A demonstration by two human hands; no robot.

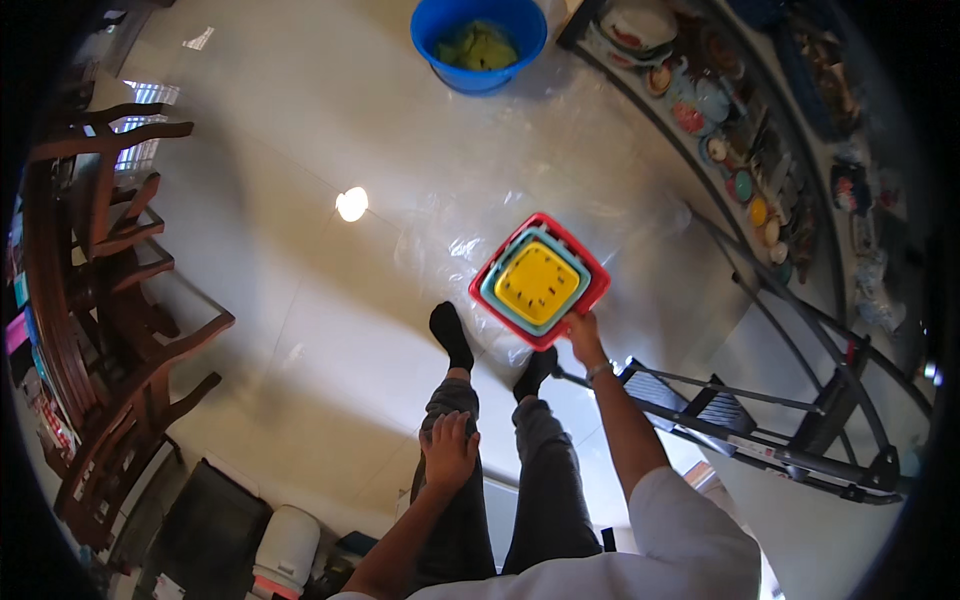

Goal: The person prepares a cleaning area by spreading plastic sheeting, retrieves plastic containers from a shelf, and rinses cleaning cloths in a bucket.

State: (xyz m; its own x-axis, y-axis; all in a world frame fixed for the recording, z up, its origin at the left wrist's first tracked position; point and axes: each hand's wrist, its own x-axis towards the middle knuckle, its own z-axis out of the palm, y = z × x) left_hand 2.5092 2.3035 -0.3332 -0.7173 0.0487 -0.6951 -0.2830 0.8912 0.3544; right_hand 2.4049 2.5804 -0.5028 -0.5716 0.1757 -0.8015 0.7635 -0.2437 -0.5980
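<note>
A stack of nested square plastic containers is in my right hand (pixel 585 337), held by its lower right corner. The outer one is a red container (pixel 597 277); within it sits a light blue container (pixel 491 289), and innermost a yellow container (pixel 541 279) with small dark marks or holes. My left hand (pixel 450 448) rests on my left knee and holds nothing; its fingers are slightly apart. A sheet of clear plastic (pixel 465 247) lies on the floor around and beyond the stack. At the top, a round blue basin (pixel 480 81) holds something yellow-green (pixel 480 49).
Wooden chairs (pixel 161 356) and a wooden table (pixel 56 300) stand at left. On the right, a rack (pixel 660 112) bears dishes and cups, with a folding stepladder (pixel 720 405) below it. A white bin (pixel 289 544) stands at lower left.
</note>
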